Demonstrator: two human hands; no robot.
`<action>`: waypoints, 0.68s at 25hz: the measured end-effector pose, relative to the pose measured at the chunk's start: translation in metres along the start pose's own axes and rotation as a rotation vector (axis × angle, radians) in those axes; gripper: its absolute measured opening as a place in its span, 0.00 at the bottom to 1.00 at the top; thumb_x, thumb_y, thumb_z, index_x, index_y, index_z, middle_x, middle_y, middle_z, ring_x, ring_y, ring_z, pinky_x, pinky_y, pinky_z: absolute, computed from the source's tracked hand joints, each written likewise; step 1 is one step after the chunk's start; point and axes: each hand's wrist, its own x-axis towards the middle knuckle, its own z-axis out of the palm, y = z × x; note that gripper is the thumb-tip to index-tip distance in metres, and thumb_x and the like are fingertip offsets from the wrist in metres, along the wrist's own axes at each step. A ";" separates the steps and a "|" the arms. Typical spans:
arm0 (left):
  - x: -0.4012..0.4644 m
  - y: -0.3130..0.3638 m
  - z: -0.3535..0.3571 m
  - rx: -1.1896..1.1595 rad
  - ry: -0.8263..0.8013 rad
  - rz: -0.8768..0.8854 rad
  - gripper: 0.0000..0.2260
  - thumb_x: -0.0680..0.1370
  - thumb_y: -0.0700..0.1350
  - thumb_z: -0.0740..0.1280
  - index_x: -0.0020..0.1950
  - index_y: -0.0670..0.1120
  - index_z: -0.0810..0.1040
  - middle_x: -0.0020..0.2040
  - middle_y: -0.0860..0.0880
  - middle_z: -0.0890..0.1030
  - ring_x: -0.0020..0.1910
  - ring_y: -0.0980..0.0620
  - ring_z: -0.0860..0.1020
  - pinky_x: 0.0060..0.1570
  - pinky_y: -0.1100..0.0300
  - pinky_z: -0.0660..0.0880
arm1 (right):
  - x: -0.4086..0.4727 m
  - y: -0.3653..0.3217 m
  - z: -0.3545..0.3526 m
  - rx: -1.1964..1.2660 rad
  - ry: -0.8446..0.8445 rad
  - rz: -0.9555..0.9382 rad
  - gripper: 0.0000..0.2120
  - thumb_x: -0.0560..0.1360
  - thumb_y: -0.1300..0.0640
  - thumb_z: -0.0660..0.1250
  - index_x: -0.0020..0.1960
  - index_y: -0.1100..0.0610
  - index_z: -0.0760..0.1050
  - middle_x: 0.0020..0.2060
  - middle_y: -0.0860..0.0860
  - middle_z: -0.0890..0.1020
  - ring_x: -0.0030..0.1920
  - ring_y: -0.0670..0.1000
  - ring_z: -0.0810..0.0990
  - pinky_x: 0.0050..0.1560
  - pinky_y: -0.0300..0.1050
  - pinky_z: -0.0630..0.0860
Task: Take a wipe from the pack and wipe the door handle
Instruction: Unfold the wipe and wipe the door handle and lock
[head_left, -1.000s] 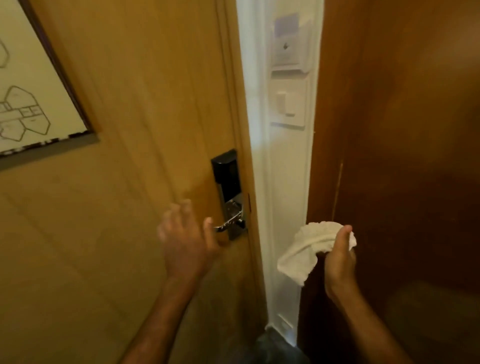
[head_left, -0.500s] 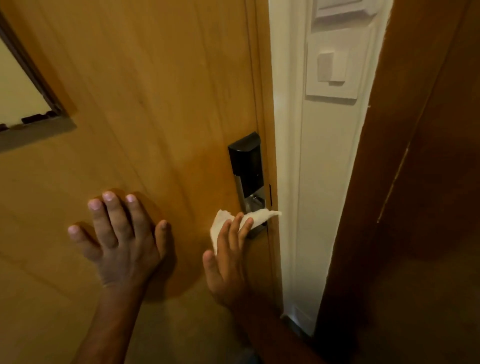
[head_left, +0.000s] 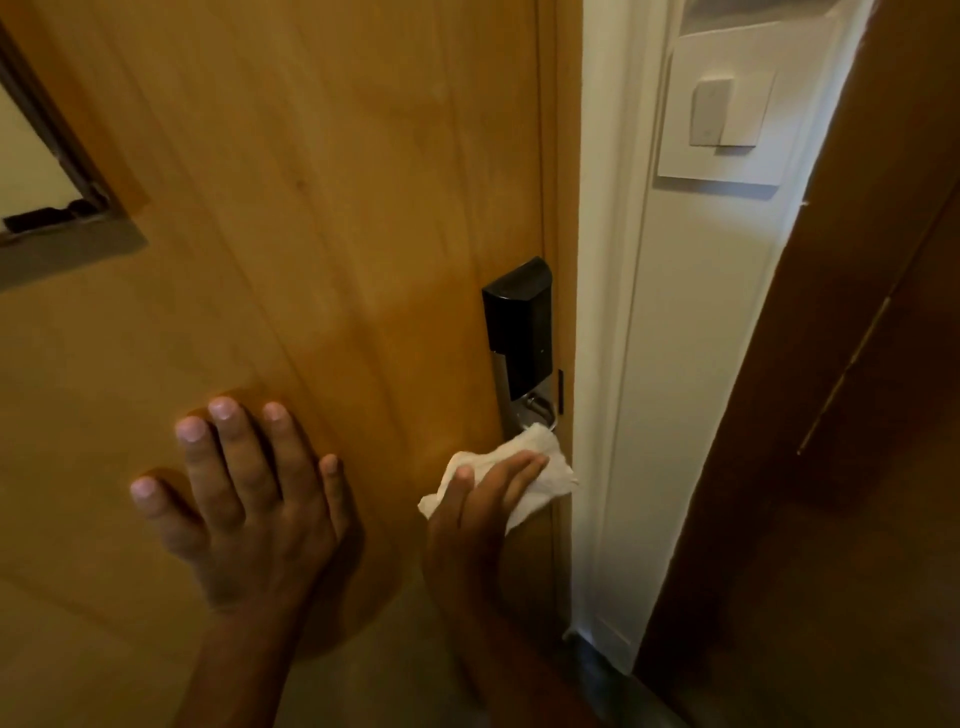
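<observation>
A white wipe (head_left: 543, 474) is pressed over the door handle by my right hand (head_left: 475, 512), whose fingers curl around it. Only the silver base of the handle (head_left: 537, 408) shows above the wipe; the lever itself is hidden under it. Above sits the black electronic lock body (head_left: 517, 325) on the light wooden door (head_left: 322, 208). My left hand (head_left: 244, 499) lies flat on the door, fingers spread, to the left of the handle. The wipe pack is not in view.
A framed floor plan (head_left: 47, 192) hangs on the door at upper left. Right of the door edge runs a white wall strip (head_left: 691, 338) with a light switch (head_left: 722, 122). A dark brown wooden panel (head_left: 857, 415) fills the right side.
My right hand brought the wipe from the right onto the handle and now holds it slightly lower over the lever. My left hand left the handle and settled flat on the door.
</observation>
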 end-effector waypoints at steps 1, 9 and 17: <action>0.000 -0.001 -0.001 -0.011 -0.009 -0.008 0.32 0.81 0.51 0.61 0.80 0.35 0.60 0.82 0.34 0.51 0.82 0.34 0.49 0.70 0.27 0.55 | 0.016 -0.002 -0.004 -0.002 0.057 0.023 0.32 0.84 0.45 0.50 0.80 0.55 0.39 0.81 0.55 0.45 0.81 0.55 0.44 0.79 0.56 0.53; 0.004 0.022 0.009 0.023 -0.005 -0.087 0.36 0.81 0.52 0.60 0.81 0.32 0.52 0.82 0.34 0.41 0.81 0.35 0.41 0.77 0.35 0.37 | -0.016 -0.011 -0.006 0.130 0.243 -0.092 0.32 0.82 0.52 0.58 0.80 0.57 0.47 0.79 0.61 0.59 0.78 0.59 0.62 0.75 0.53 0.65; 0.004 0.023 0.013 0.021 -0.005 -0.060 0.35 0.82 0.53 0.57 0.81 0.32 0.51 0.82 0.33 0.42 0.82 0.35 0.42 0.79 0.39 0.40 | 0.062 -0.030 -0.048 0.221 0.046 -0.053 0.24 0.83 0.60 0.57 0.78 0.58 0.57 0.76 0.58 0.65 0.75 0.59 0.65 0.74 0.54 0.65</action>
